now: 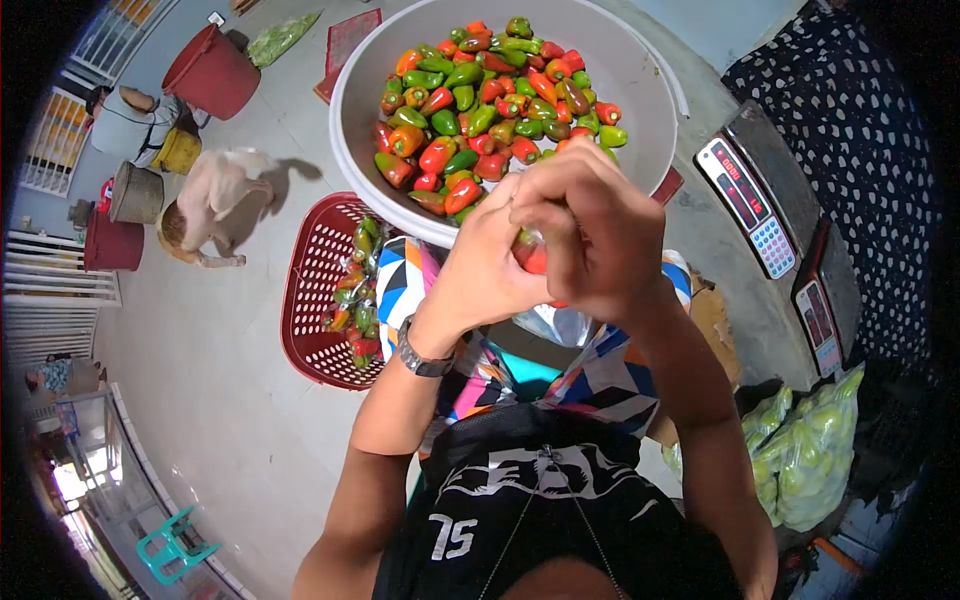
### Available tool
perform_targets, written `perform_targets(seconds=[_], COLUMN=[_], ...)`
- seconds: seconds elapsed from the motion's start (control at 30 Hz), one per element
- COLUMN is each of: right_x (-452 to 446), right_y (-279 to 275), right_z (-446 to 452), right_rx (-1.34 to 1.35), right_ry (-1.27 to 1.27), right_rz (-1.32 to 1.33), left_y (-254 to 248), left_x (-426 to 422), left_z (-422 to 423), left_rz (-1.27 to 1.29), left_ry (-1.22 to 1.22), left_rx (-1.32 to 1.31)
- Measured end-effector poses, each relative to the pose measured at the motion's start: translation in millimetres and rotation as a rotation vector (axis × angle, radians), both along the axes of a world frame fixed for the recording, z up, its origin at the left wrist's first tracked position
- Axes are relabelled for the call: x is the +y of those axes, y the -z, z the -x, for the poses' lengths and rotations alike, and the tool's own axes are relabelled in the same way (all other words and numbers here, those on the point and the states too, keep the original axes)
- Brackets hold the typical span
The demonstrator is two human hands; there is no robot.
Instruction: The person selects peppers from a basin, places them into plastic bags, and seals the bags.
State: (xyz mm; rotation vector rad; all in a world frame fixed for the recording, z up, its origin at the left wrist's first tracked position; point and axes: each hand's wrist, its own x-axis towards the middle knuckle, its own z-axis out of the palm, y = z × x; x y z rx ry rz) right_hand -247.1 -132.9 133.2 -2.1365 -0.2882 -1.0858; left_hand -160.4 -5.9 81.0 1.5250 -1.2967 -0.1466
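My left hand [480, 265], with a watch on its wrist, is closed round the side of a clear plastic bag of peppers [533, 260]. My right hand [605, 235] is curled with bent fingers at the top of the same bag, close against the left. Red and green peppers show between the hands; most of the bag is hidden behind them. Just beyond stands a large grey tub [350, 150] with many loose red, green and orange peppers [470, 110]. To the left, a red perforated basket [305, 290] holds several bagged peppers [355, 290].
Two digital scales [745, 205] [818, 315] stand at the right, near a dark dotted cloth [850, 130]. Bags of green produce [815, 465] lie at lower right. A dog [215, 200] stands on the floor at left, near a red bin [210, 72] and buckets [137, 193].
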Motion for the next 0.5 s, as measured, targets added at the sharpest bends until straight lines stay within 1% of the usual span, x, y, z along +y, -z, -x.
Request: perform_targets(seconds=[0.03, 0.13, 0.17, 0.2, 0.23, 0.27, 0.3, 0.33, 0.37, 0.4, 0.43, 0.47, 0.5], right_x=[0, 7, 1, -2, -19, -37, -51, -55, -48, -44, -36, -24, -12], right_y=[4, -3, -12, -23, -17, -7, 5, 20, 40, 64, 90, 122, 174], right_z=[-7, -7, -1, 12, 29, 48, 70, 87, 93, 95, 89, 82, 79], right_rx=[-0.035, 0.111, 0.165, 0.191, 0.227, 0.26, 0.367, 0.476, 0.709, 0.939, 1.026, 1.104, 1.028], right_ry=[-0.002, -0.027, -0.023, 0.045, 0.065, 0.083, 0.007, -0.069, 0.065, 0.2, 0.188, 0.176, 0.199], right_rz=[-0.004, -0.2, -0.389, -0.605, -0.63, -0.657, -0.729, -0.8, -0.776, -0.738, -0.563, -0.389, -0.359], left_y=[-10, -14, -6, 6, 27, 56, 84, 120, 148, 192, 238, 249, 272], left_x=[9, 45, 62, 88, 123, 157, 186, 219, 249, 279, 305, 308, 320], left_z=[3, -8, -25, -31, -51, -68, -83, -99, -108, -112, -115, -101, -97], left_rz=[-0.064, -0.232, -0.132, 0.011, 0.025, 0.169, 0.238, 0.28, 0.089, 0.007, 0.014, 0.126, 0.25], left_ry=[-0.021, -0.031, 0.047, -0.016, -0.002, -0.105, -0.296, -0.43, -0.538, -0.67, -0.826, -1.025, -1.074], left_rx=[0.08, 0.606, 0.603, 0.885, 0.992, 1.063, 1.231, 1.279, 1.343, 1.342, 1.379, 1.455, 1.557])
